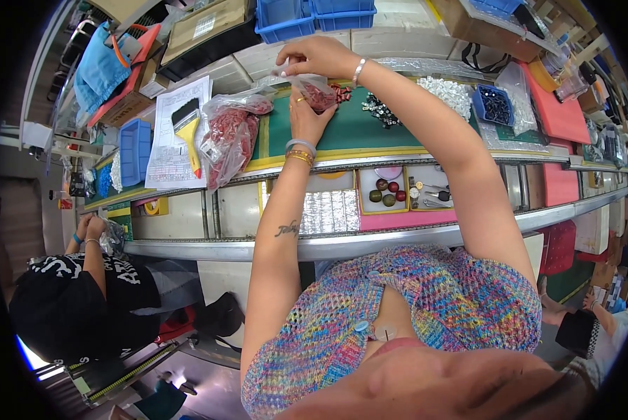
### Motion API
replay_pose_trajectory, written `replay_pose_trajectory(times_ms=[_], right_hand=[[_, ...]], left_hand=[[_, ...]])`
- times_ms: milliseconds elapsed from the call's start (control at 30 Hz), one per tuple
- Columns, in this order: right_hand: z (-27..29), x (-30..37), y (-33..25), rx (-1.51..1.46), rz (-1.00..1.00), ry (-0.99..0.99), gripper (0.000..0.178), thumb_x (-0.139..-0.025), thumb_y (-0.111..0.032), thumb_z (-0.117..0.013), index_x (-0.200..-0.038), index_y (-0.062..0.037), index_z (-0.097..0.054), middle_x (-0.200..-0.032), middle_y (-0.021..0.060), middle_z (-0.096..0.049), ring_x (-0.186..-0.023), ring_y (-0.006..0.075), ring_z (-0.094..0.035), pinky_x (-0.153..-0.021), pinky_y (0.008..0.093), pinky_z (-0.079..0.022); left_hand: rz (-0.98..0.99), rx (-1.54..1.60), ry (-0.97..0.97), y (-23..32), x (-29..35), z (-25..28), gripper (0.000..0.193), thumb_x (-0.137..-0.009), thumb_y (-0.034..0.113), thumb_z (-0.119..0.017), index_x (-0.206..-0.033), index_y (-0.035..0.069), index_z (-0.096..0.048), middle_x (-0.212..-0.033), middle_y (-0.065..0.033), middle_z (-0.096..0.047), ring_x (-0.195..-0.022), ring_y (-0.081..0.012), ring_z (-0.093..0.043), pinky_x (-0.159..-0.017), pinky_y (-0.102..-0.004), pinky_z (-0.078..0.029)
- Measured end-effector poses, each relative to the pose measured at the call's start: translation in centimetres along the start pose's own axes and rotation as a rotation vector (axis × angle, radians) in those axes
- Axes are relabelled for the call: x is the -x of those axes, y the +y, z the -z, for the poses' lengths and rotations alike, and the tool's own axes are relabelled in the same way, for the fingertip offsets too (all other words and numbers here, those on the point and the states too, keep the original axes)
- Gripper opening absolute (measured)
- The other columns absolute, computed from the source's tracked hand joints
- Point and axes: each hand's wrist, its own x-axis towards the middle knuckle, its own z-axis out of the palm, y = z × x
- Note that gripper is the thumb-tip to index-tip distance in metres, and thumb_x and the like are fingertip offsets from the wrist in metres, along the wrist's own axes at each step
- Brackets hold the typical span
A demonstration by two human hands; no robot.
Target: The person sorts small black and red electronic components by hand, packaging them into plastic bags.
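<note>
I am holding a small bag of red pieces over the green tabletop, nearer its far edge than its near one; whether the bag is resting on the surface, I cannot tell. My left hand is grasping its body, fingers wrapping round its left side. My right hand is reaching across to its upper end, thumb and fingers pinching the loose film there.

Just right of the bag, red parts are lying in a little heap. Toward the tabletop's right end, black parts and then white parts are lying in piles, and a blue tray is holding dark pieces. On my left, a bigger bag of red pieces is lying beside a paper, on which a brush is resting. Closer to the left end, a blue bin is standing. A yellow border is running along the near edge.

Below that edge, open compartments are showing round balls and a watch.

Beyond the far edge, blue bins are standing, and a brown box is sitting toward the left corner. At my left, a person in a black shirt is holding a clear bag.
</note>
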Motion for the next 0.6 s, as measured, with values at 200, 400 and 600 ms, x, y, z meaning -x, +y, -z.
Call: replay_pose_trajectory(times_ms=[200, 400, 600], right_hand=[[-3.3, 5.0, 3.1, -0.676, -0.093, 0.186, 0.036, -0.077, -0.020, -0.057, -0.111, -0.0096, -0.052, -0.106, 0.0080, -0.055, -0.104, 0.0174, -0.047, -0.085, 0.0275, -0.039], [-6.3, 7.1, 5.1, -0.151, -0.239, 0.060, 0.053, -0.067, -0.014, -0.061, -0.118, -0.0111, -0.045, -0.115, 0.0069, -0.049, -0.106, 0.0247, -0.045, -0.089, 0.0309, -0.037], [-4.5, 5.6, -0.8, 0.134, 0.121, 0.434, 0.032, -0.065, -0.014, -0.060, -0.097, -0.0102, -0.059, -0.104, 0.0043, -0.056, -0.101, 0.0249, -0.048, -0.086, 0.0320, -0.038]], left_hand=[[-0.007, -0.037, 0.048, -0.2, 0.2, -0.4, 0.088, -0.058, 0.026, -0.074, -0.123, -0.006, -0.023, -0.113, -0.0242, -0.040, -0.104, -0.0372, -0.041, -0.090, -0.0392, -0.034], [-0.073, 0.087, -0.010, -0.2, -0.3, -0.2, 0.081, -0.057, 0.026, -0.074, -0.121, 0.001, -0.032, -0.106, -0.0185, -0.049, -0.097, -0.0354, -0.047, -0.086, -0.0403, -0.037], [-0.334, -0.127, 0.052, -0.8, -1.2, -0.6, 0.056, -0.059, 0.034, -0.071, -0.102, 0.005, -0.051, -0.104, -0.0154, -0.050, -0.097, -0.0312, -0.048, -0.081, -0.0413, -0.039]])
